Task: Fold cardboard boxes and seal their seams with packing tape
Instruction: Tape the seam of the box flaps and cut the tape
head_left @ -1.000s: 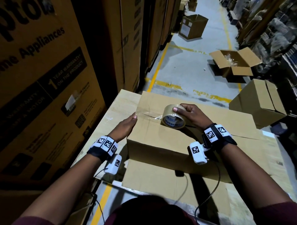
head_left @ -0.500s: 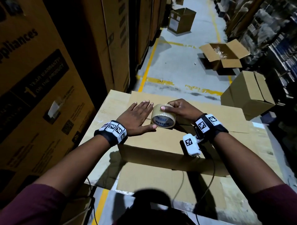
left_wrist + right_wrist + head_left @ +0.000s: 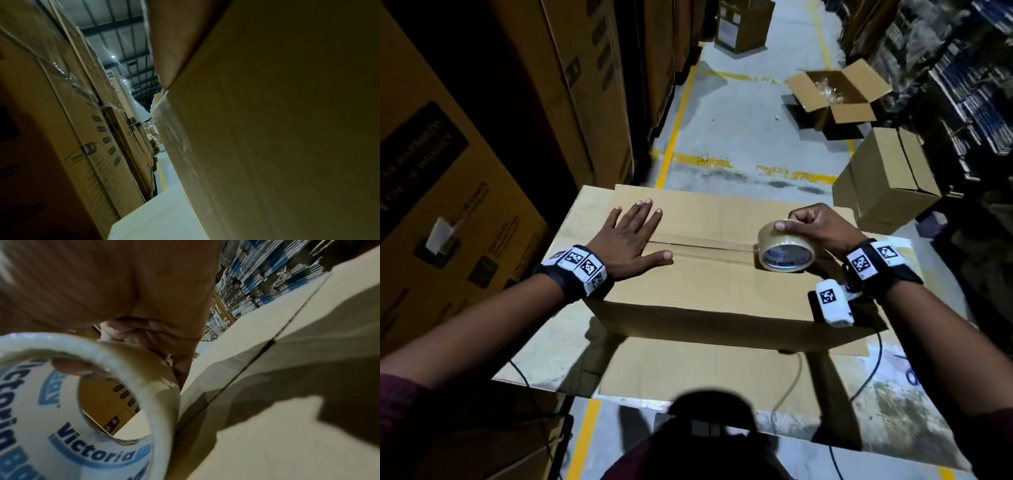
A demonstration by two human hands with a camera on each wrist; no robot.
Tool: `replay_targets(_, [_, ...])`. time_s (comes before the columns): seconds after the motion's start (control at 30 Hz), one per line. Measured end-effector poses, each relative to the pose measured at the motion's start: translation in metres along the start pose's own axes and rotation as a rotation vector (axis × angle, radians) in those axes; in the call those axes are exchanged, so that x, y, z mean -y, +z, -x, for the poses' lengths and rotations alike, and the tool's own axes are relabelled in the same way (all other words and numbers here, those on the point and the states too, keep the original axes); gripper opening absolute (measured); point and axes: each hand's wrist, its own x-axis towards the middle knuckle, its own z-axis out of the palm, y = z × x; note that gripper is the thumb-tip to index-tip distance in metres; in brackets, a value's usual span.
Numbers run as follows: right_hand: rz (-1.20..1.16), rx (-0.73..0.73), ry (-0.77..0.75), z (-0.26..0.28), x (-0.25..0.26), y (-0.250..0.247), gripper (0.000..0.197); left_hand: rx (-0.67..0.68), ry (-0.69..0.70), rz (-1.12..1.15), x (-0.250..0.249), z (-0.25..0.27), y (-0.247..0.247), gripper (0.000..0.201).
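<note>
Here the seam (image 3: 709, 246) runs left to right across the top of the box (image 3: 698, 284), which sits on the cardboard-covered worktop (image 3: 582, 219), and the coming move turns on that line. The left hand (image 3: 631, 236) lies flat at the seam's left end, fingers straight and spread, pressing down on the box top. The right hand (image 3: 813, 224) is toward the seam's right end, its fingers curled around the tape roll (image 3: 786, 248), which stands on edge on the box. A clear strip of tape stretches along the seam between the two hands. The untaped length lies to the right of the roll, so the right hand is the nearer one to finish the run.

The head view shows both hands and the whole line. The right wrist view (image 3: 267, 344) shows the open seam ahead of the roll (image 3: 115, 394), with a finger inside its core. The left wrist view shows only the box's side (image 3: 277, 129), with tape (image 3: 172, 129) folded down over its edge, and no fingers.
</note>
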Motion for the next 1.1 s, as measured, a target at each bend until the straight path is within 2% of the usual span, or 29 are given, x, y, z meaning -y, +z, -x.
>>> replay_targets(0.13, [-0.035,-0.019,0.01,-0.002,-0.008,-0.003,0.076,-0.024,0.107,-0.027,-0.021,-0.013,-0.001,0.104])
replay_targets(0.2, [-0.049,-0.016,0.027,-0.001,-0.008,-0.003,0.071,-0.024,0.151,-0.03,-0.024,-0.016,0.001,0.101])
replay_targets(0.27, [-0.063,-0.008,0.042,-0.003,-0.007,-0.002,0.057,-0.026,0.163,-0.042,-0.023,-0.017,0.005,0.099])
replay_targets(0.33, [-0.066,0.01,0.046,-0.005,-0.007,-0.003,0.056,-0.016,0.16,-0.045,-0.022,-0.018,0.007,0.097])
replay_targets(0.5, [-0.05,0.051,0.046,0.0,-0.014,-0.015,0.086,-0.017,0.158,-0.035,-0.023,-0.021,0.008,0.093])
replay_targets(0.53, [-0.06,0.066,0.05,0.002,-0.015,-0.017,0.085,-0.021,0.157,-0.038,-0.024,-0.022,0.008,0.093])
replay_targets(0.63, [-0.053,0.11,0.049,0.004,-0.014,-0.019,0.064,-0.028,0.145,-0.054,-0.023,-0.022,0.009,0.094])
replay_targets(0.7, [-0.028,0.121,0.03,0.003,-0.013,-0.021,0.062,-0.028,0.136,-0.071,-0.022,-0.021,0.009,0.094])
replay_targets(0.8, [0.045,0.009,0.035,0.015,-0.019,-0.049,0.071,-0.02,0.119,-0.086,-0.021,-0.02,0.011,0.096])
replay_targets(0.9, [0.081,-0.115,0.135,0.044,-0.037,-0.1,0.056,-0.022,0.124,-0.095,-0.023,-0.022,0.012,0.097])
replay_targets(1.0, [0.077,-0.171,0.184,0.061,-0.053,-0.132,0.051,-0.024,0.123,-0.098,-0.023,-0.025,0.014,0.097])
replay_targets(1.1, [0.143,-0.16,0.191,0.063,-0.056,-0.137,0.048,-0.022,0.117,-0.099,-0.022,-0.024,0.013,0.096])
